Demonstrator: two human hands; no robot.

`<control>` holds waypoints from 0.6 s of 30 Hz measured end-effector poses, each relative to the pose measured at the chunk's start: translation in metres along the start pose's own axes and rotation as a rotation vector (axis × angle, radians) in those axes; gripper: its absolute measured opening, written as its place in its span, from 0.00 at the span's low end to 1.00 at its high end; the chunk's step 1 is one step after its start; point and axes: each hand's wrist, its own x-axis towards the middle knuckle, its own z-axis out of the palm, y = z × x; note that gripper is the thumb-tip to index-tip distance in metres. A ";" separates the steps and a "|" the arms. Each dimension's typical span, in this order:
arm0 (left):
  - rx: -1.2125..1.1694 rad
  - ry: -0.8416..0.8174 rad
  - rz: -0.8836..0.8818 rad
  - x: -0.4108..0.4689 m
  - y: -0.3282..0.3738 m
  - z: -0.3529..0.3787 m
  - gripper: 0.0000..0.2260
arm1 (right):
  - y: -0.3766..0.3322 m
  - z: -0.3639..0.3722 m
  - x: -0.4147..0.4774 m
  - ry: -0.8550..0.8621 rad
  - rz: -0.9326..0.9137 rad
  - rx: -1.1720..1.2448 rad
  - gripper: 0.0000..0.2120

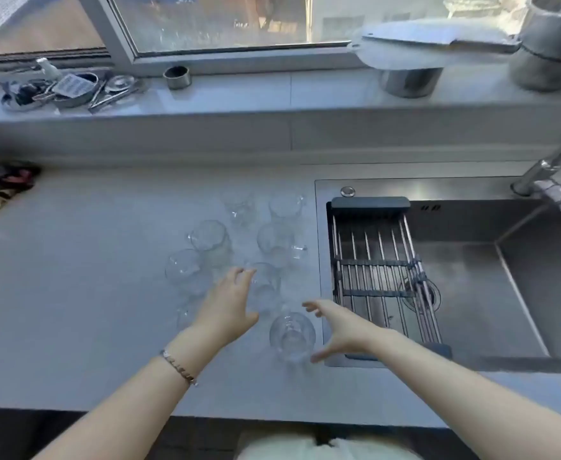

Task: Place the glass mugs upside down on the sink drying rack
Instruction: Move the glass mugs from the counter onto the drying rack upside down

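Pale grey tabletop (73, 293) is stretching across the view beneath a window (226, 21) and its tiled ledge (272, 94). Set into the tabletop, a stainless steel sink (471, 277) is lying to the right of everything else, with a faucet (544, 167) rising at its far right corner. Across the sink's left end a drying rack (382, 277) of metal rods with dark end pieces is sitting bare of mugs.

Just left of the sink, a cluster of glass mugs (239, 247) is standing upright on the tabletop, none of them on the rack. The nearest mug (292, 335) is standing closest to the sink's front left corner, and another mug (266, 287) is standing just behind it.

Both bare forearms are reaching in from the bottom edge. The left hand (229, 303), with a bracelet (178, 366) at the wrist, is spreading its grip open, fingertips at the rim of the mug behind the nearest one and not closing on it. The right hand (342, 330) is hovering between the nearest mug and the sink, its grip wide open around empty air, thumb and fingers flanking the mug's right side without clearly touching it.
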 end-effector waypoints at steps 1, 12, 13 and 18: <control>0.045 -0.007 0.029 0.006 -0.002 0.002 0.34 | -0.003 0.005 0.002 0.017 -0.020 0.023 0.45; -0.024 -0.025 0.023 0.039 0.002 0.023 0.38 | 0.009 0.057 0.013 0.295 0.037 0.376 0.37; -0.029 -0.024 -0.007 0.039 0.005 0.020 0.38 | 0.012 0.054 0.010 0.319 0.056 0.411 0.37; -0.018 -0.056 0.023 0.031 0.037 0.010 0.36 | 0.051 0.015 -0.018 0.409 0.166 0.610 0.29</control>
